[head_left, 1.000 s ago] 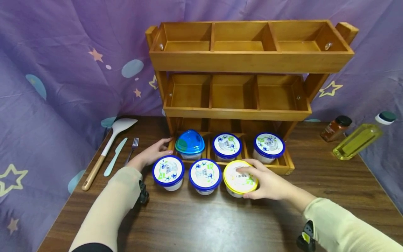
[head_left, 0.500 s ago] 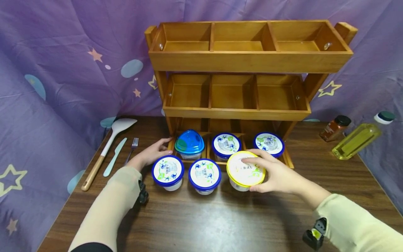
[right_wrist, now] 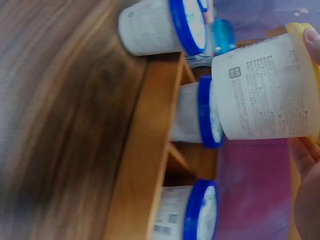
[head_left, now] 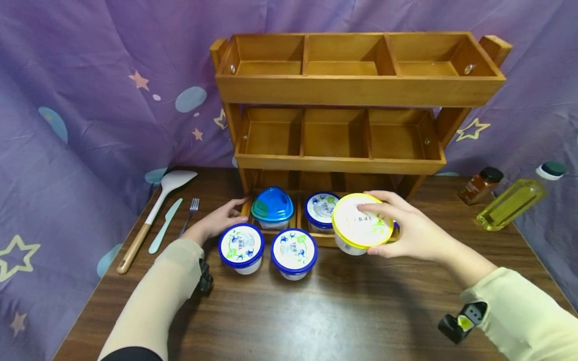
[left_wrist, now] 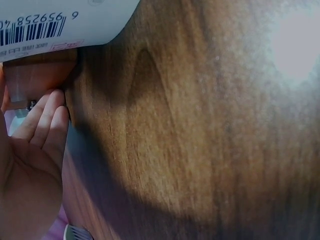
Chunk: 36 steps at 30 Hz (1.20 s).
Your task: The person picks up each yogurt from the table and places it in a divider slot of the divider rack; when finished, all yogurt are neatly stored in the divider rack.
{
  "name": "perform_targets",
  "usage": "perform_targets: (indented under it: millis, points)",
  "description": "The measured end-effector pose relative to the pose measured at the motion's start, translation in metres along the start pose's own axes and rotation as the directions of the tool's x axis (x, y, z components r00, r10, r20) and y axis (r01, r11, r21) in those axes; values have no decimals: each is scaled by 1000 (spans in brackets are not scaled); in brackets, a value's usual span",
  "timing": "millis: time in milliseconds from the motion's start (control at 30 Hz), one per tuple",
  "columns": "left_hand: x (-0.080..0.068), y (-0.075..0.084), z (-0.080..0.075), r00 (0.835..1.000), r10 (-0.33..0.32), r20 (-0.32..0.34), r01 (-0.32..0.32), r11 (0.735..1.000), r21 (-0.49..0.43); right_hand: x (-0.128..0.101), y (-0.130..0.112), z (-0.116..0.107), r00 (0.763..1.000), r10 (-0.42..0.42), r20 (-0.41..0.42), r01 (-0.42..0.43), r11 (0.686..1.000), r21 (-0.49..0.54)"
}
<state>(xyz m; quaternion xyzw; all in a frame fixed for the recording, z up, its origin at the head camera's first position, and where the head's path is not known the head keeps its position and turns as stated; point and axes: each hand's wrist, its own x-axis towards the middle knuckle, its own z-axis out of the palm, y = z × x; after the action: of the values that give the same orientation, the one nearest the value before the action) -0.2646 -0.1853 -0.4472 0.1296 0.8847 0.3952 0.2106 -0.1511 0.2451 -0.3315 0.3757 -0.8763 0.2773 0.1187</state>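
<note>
My right hand (head_left: 408,228) grips a white tub with a yellow lid (head_left: 363,220), raised in front of the rack's bottom tier. In the right wrist view the tub's printed side (right_wrist: 265,90) faces the camera, above the tier. My left hand (head_left: 220,219) rests with fingers extended at the left end of the bottom tier, seen from the palm side in the left wrist view. Two blue-lidded tubs stand on the table before the rack: one (head_left: 241,248) beside the left hand, another (head_left: 294,253) to its right. The bottom tier holds a blue triangular-lidded container (head_left: 272,206) and a blue-lidded tub (head_left: 320,209); another blue-lidded tub (right_wrist: 192,215) is mostly hidden in the head view.
The three-tier wooden rack (head_left: 361,91) stands at the back against a purple curtain. To the left lie a spatula (head_left: 155,210), a pale green knife (head_left: 165,225) and a fork (head_left: 191,210). A spice jar (head_left: 480,185) and an oil bottle (head_left: 512,203) are at the right.
My right hand has lifted the yellow-lidded tub off the table and carried it up and rightward toward the bottom tier, covering the right-hand blue-lidded tub. My left hand stays in place.
</note>
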Motion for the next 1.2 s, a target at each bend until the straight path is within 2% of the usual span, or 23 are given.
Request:
perform_targets:
  millis: [167,400,633,900,1033,1100,1200]
  points:
    - [-1,-1,1,1000,2,-1,-2,1000,-5,10,-6,-16,999,-2,-33,2,1000,-8]
    - [0,-2,1,1000,-7,4,7,1000,-24,23,-10,-40,992,-65,-111,63,998,-17]
    - [-1,0,0,1000,0,-4,0,1000,-8,26,-11,-53,989,-48,-143,43,998,-34]
    - [-2,0,0,1000,-15,-7,14,1000,-4,33,-14,-74,970,-49,-237,35,997,-62]
    - [-1,-1,1,1000,-11,-10,11,1000,4,33,-10,-79,940,-46,-337,16,996,-92]
    - [-1,-1,1,1000,-9,-10,9,1000,6,33,-5,-79,911,-77,-406,27,991,-128]
    - [-1,0,1,1000,-16,-8,16,1000,7,31,3,-76,852,-128,-507,33,981,-191]
